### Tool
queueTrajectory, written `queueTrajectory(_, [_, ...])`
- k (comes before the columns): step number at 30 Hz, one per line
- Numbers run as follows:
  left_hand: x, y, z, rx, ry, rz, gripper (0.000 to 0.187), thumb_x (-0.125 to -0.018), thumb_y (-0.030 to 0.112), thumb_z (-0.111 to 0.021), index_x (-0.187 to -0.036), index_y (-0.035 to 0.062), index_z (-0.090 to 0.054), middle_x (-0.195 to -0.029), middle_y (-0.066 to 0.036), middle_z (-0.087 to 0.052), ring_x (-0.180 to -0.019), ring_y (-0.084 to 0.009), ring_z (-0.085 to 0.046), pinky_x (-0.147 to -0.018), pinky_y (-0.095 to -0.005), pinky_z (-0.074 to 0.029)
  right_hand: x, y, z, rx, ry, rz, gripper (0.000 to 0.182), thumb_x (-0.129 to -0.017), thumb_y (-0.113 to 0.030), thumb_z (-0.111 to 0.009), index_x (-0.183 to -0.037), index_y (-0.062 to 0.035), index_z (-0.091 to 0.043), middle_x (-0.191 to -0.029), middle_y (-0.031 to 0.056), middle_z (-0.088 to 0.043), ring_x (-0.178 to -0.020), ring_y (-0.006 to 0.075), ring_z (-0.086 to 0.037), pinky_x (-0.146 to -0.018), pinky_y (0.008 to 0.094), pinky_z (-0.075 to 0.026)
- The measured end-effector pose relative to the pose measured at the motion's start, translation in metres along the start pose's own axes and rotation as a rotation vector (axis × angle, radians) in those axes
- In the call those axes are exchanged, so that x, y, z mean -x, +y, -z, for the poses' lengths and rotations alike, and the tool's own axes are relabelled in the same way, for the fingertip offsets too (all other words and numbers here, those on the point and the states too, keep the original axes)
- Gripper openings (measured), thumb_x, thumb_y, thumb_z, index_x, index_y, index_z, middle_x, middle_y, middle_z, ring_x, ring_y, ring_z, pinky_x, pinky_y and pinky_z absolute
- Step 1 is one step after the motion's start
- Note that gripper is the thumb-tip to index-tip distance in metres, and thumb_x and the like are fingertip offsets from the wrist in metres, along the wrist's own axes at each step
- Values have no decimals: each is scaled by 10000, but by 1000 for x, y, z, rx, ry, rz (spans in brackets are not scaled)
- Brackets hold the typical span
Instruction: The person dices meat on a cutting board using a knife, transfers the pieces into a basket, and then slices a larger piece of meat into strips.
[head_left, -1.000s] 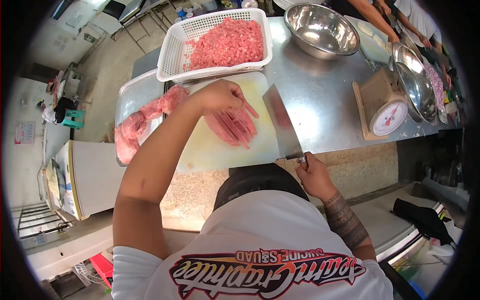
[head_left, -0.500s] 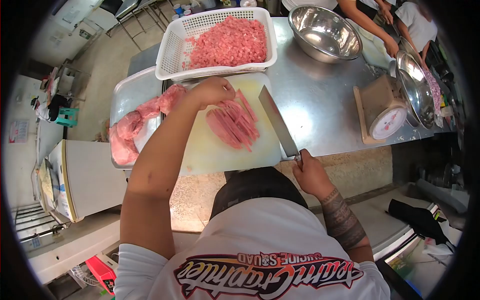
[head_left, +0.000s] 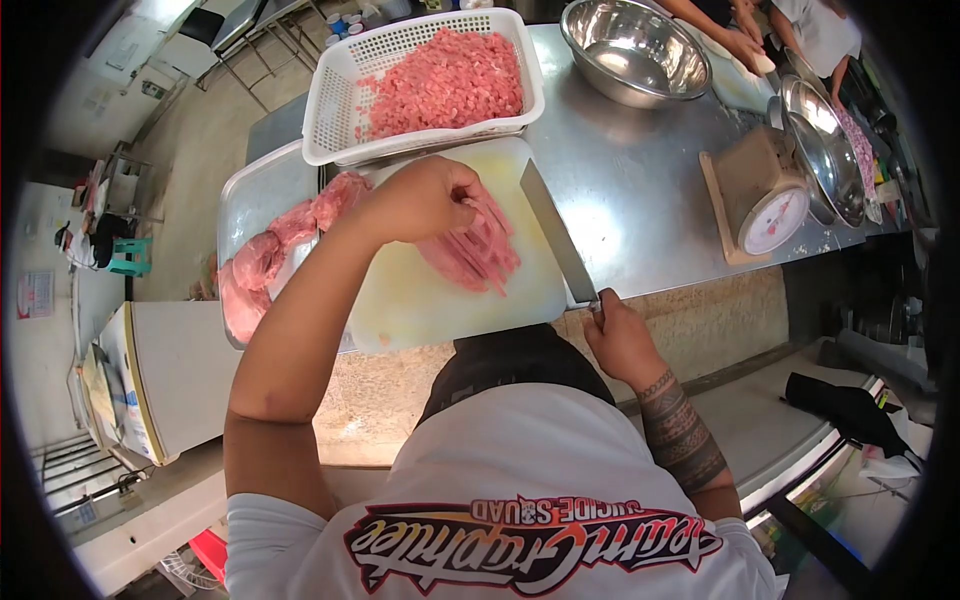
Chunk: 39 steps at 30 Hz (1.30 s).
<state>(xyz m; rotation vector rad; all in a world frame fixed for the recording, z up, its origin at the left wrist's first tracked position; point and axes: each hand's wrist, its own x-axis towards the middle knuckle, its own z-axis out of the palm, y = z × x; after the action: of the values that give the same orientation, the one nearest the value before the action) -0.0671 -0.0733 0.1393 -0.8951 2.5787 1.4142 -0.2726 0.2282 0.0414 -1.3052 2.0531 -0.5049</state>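
Note:
My left hand (head_left: 432, 198) has its fingers curled in on the far part of the sliced meat (head_left: 472, 252), which lies in long strips on a pale cutting board (head_left: 400, 310). Its thumb and fingertips press on the strips. In my right hand (head_left: 620, 338) is the handle of a wide-bladed knife (head_left: 556, 232). The blade points away from me over the board's right edge, beside the strips and not touching them.
Behind the board stands a white perforated basket (head_left: 328, 130) of diced meat. Large meat pieces (head_left: 258, 260) rest on a metal tray (head_left: 240, 185) at left. A steel bowl (head_left: 640, 60), a scale (head_left: 755, 200) and other people's hands (head_left: 745, 45) are at right.
My left hand has moved nearer and slightly right, from the far end of the strips onto them. The knife stays beside the board. The whole view has shifted slightly.

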Motion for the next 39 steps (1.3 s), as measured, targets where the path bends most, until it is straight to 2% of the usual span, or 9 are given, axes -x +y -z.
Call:
queueTrajectory(3, [-8, -17, 7, 184, -79, 68, 289, -862, 100, -835, -1117, 9, -736, -925, -34, -748, -825, -173, -685, -772, -354, -560, 2, 2, -7, -21, 51, 24, 230, -964, -111, -658, -1034, 54, -515, -805, 250, -649, -788, 474, -666, -701, 539, -523])
queueTrajectory(5, [-21, -51, 4, 46, 7, 83, 321, -867, 130, -844, -1143, 17, -725, -1013, -56, -752, -880, -194, -697, -802, -360, -568, 3, 1, -11, -25, 68, 12, 232, -963, -110, -657, -1046, 57, -519, -797, 244, -649, -790, 472, -667, -702, 540, -525])
queueTrajectory(6, [-25, -67, -1, -22, 52, 89, 337, -870, 145, -848, -1156, 22, -720, -1057, -68, -754, -908, -204, -703, -816, -363, -572, 4, 1, -13, -21, 76, -3, 233, -963, -109, -657, -1054, 58, -521, -794, 242, -649, -789, 472, -667, -700, 541, -524])
queueTrajectory(9, [-19, -84, -17, -369, 508, 4, 362, -873, 157, -838, -1187, 35, -706, -1167, -124, -736, -992, -251, -712, -868, -391, -577, 5, -5, -15, -5, 89, -53, 249, -960, -116, -662, -1085, 55, -531, -812, 249, -667, -809, 478, -679, -710, 547, -537])
queueTrajectory(12, [15, -80, -22, -266, 594, -3, 356, -875, 175, -834, -1172, 32, -699, -1149, -161, -719, -1034, -309, -702, -887, -432, -570, 10, -23, -8, 3, 72, -88, 276, -958, -135, -672, -1118, 48, -541, -856, 268, -704, -844, 489, -703, -734, 554, -566])
queueTrajectory(15, [47, -91, -48, -331, 648, -16, 389, -854, 176, -863, -1158, 17, -679, -1112, -172, -698, -1022, -337, -690, -886, -447, -559, 22, -46, -1, -7, 44, -35, 270, -965, -128, -666, -1132, 47, -546, -847, 262, -710, -827, 486, -707, -724, 553, -567])
queueTrajectory(20, [60, -114, -87, -156, 657, -19, 459, -807, 157, -901, -1165, -5, -664, -1134, -185, -672, -1043, -385, -675, -904, -455, -550, 45, -105, 12, 85, -64, 57, 247, -960, -95, -656, -1135, 41, -547, -820, 252, -714, -794, 481, -711, -716, 560, -571])
queueTrajectory(26, [65, -101, -75, -103, 583, -41, 488, -832, 165, -879, -1226, -4, -647, -1157, -189, -670, -1082, -415, -668, -908, -477, -552, 43, -137, 16, 187, -138, 133, 235, -944, -75, -654, -1111, 33, -530, -785, 253, -699, -771, 469, -711, -707, 551, -574])
queueTrajectory(39, [56, -112, -84, -107, 611, -78, 370, -843, 115, -844, -1120, 0, -627, -1104, -187, -651, -1036, -439, -653, -858, -514, -544, 21, -158, 7, 245, -286, 27, 253, -934, -73, -653, -1103, 32, -496, -801, 265, -684, -801, 487, -694, -727, 564, -561])
